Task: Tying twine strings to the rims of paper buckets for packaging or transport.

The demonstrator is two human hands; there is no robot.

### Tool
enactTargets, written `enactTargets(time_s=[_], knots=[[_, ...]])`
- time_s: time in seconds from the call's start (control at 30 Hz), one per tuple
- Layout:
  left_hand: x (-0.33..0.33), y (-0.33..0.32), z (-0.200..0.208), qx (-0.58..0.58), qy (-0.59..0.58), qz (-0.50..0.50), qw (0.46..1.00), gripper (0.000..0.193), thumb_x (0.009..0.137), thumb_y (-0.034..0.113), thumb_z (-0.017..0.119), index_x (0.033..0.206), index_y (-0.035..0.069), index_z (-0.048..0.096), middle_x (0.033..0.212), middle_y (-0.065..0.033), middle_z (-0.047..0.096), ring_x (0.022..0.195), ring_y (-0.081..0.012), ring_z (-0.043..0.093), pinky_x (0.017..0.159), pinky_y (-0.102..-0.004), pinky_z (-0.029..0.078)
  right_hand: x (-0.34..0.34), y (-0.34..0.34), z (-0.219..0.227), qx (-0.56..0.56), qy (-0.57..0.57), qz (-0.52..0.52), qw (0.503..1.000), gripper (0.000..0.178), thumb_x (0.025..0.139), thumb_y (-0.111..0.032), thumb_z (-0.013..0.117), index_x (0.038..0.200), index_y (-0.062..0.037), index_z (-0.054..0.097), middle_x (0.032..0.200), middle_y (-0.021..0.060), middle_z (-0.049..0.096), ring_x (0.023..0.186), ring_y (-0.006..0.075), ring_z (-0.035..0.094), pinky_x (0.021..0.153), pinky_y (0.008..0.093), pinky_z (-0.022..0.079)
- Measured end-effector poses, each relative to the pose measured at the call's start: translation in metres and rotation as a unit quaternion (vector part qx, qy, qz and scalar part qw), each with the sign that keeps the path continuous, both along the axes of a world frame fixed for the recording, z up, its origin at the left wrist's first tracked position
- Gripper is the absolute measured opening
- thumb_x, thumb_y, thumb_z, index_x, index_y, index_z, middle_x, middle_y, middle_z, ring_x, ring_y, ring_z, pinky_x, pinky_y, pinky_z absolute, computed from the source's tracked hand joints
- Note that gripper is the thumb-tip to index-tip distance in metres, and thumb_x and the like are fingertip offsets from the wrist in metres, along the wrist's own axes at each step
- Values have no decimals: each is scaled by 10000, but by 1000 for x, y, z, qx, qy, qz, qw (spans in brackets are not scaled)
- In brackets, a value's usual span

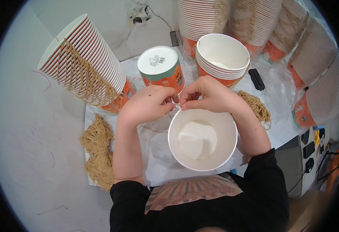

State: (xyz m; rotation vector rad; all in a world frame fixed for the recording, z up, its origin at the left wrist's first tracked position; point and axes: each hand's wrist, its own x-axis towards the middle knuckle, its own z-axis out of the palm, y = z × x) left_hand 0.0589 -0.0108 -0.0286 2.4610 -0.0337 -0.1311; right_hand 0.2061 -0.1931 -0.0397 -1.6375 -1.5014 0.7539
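Note:
A large white paper bucket (227, 135) stands in front of me with its mouth up. At its far rim my right hand (208, 92) pinches a thin tan cord between thumb and fingertips. Just to the left, my left hand (154, 99) has its fingers curled and closed by the same spot, seemingly on the cord too, though the fingertips hide most of it. A length of tan cord (154, 130) trails over the white sheet left of the bucket.
A tall leaning stack of buckets (88, 50) with cord handles stands far left. Behind my hands are an upside-down bucket (161, 75) and a short stack (223, 54). Cord bundles (99, 154) lie left and right (256, 106). Bagged stacks (312, 54) and a black object (257, 79) sit right.

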Motion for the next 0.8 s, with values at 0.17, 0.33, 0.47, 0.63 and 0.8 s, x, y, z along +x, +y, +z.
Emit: enactTargets(time_s=[0.17,0.33,0.47,0.63,0.8], knots=[[-20,-11,10,12,-20,87,996,179,880,199,704,911,23,717,836,-127,736,808,-307,717,692,-418,526,0,3,-8,4,1,-1,1000,109,861,-61,773,940,9,745,820,34,733,773,95,677,741,269,548],[-32,-10,9,59,-52,100,992,172,872,198,707,928,36,723,869,-127,736,808,-322,710,687,-430,518,-7,8,-7,35,4,-2,999,112,866,-71,779,947,-1,746,898,47,735,861,115,681,795,288,549],[-36,-6,5,76,-107,110,985,153,871,151,719,928,13,690,782,-110,698,670,-225,673,619,-354,495,-6,8,-7,81,17,16,996,114,868,-75,793,951,-9,750,945,52,737,927,130,678,840,296,544],[-34,-9,5,94,-98,107,985,173,865,174,714,925,14,691,808,-132,707,713,-291,688,631,-381,500,-9,7,-4,85,51,27,995,98,886,-73,788,946,-6,750,952,44,746,921,119,680,851,284,542],[-32,-12,6,120,-67,112,984,177,857,174,715,938,19,695,825,-138,715,740,-304,697,645,-385,505,-8,7,-3,89,106,32,990,83,913,-65,764,949,5,737,947,44,754,901,108,695,861,269,544]])
